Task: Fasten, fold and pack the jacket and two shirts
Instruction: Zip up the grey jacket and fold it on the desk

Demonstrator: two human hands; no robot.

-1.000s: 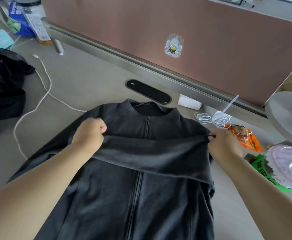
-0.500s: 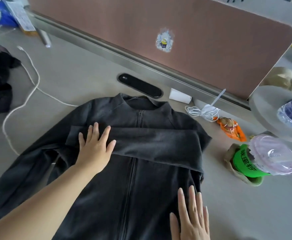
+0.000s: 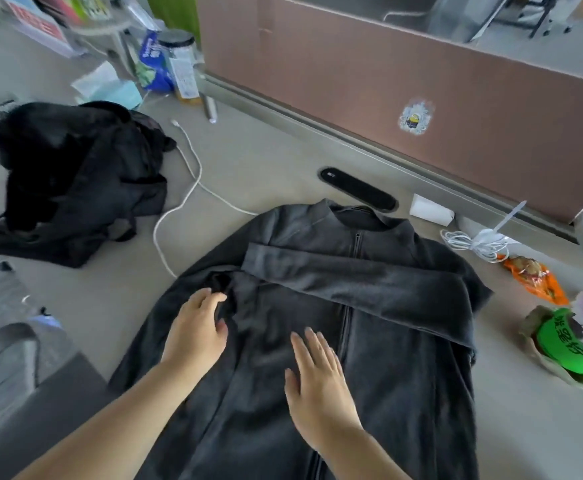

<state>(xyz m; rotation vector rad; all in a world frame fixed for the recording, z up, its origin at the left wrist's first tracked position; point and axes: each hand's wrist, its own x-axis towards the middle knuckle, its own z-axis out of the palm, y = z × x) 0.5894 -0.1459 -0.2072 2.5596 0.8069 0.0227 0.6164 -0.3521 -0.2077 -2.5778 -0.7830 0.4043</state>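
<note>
A dark grey zipped jacket (image 3: 404, 358) lies front up on the grey desk (image 3: 248, 157), collar towards the partition. Its right sleeve (image 3: 352, 278) is folded flat across the chest. My left hand (image 3: 196, 330) rests on the jacket's left shoulder area, fingers relaxed and slightly bent by a bunched fold of the left sleeve. My right hand (image 3: 317, 386) lies flat on the jacket front, just left of the zip, fingers straight. A heap of black clothing (image 3: 72, 181) sits at the desk's left.
A white cable (image 3: 186, 188) runs between the black heap and the jacket. At the right are a coiled white cable (image 3: 477, 242), an orange snack packet (image 3: 536, 278) and a green-labelled cup (image 3: 567, 348). A brown partition (image 3: 421, 98) closes the back. Bottles and packets stand at back left.
Both hands let go of the right sleeve, now lying across the chest. My left hand slid down to the left shoulder; my right hand moved left onto the jacket front.
</note>
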